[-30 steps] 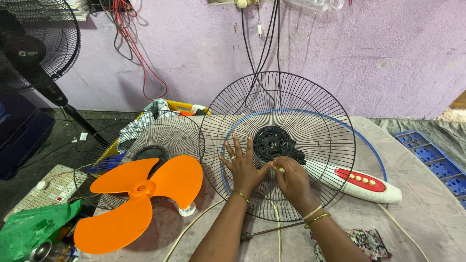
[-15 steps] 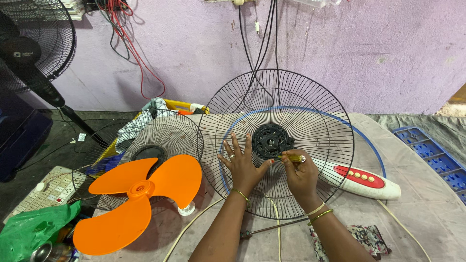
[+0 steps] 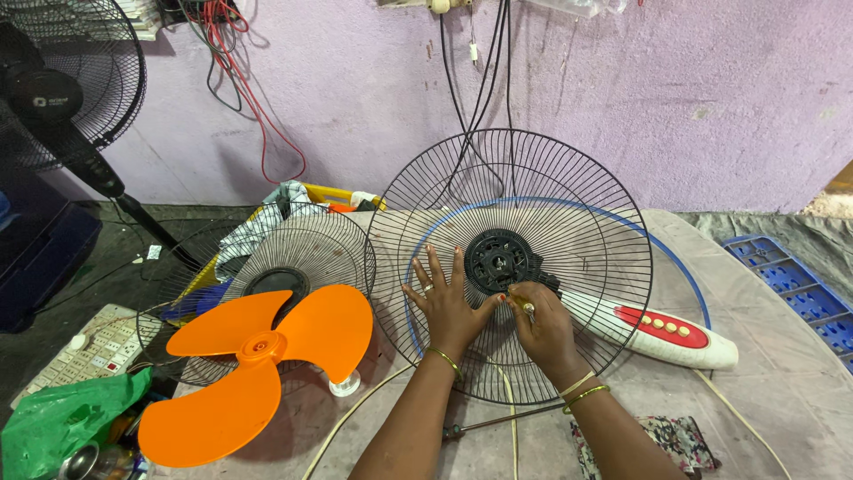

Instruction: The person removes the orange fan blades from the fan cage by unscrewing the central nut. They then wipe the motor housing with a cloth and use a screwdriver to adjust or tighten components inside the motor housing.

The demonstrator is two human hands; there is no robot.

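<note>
At centre of the cloth-covered table (image 3: 782, 373), black wire fan guard (image 3: 520, 258) propped on edge, tilted back toward the wall, rim resting on the cloth. Black plastic hub (image 3: 498, 260) seated at its middle. Left hand (image 3: 444, 307) laid flat against the wires at 8 o'clock of the hub, fingers spread and open, gripping nothing, steadying only. Right hand (image 3: 542, 324) at 5 o'clock of the hub, fingers pinched closed on a small metal piece (image 3: 528, 308); kind of piece too small to tell.

Handling, judged: light for its span, thin wires springy and easily bent, rim stiffer. Best taken at the rim or braced near the hub where spokes crowd; single wires poor purchase. Plastic hub likely brittle if forced.

Outward: white fan body with red button panel (image 3: 662, 331) lying behind the guard at 4 o'clock, blue ring (image 3: 684, 276) around it. Second wire guard (image 3: 302, 258) at 9 o'clock, orange three-blade fan blade (image 3: 258, 356) lying over it. Green plastic bag (image 3: 62, 422) at 8 o'clock, white extension board (image 3: 84, 347) just above it. Black standing fan (image 3: 53, 80) at 10 o'clock. Blue crate (image 3: 804, 284) at 3 o'clock. Cables (image 3: 480, 71) hanging on the purple wall at 12 o'clock.
</note>
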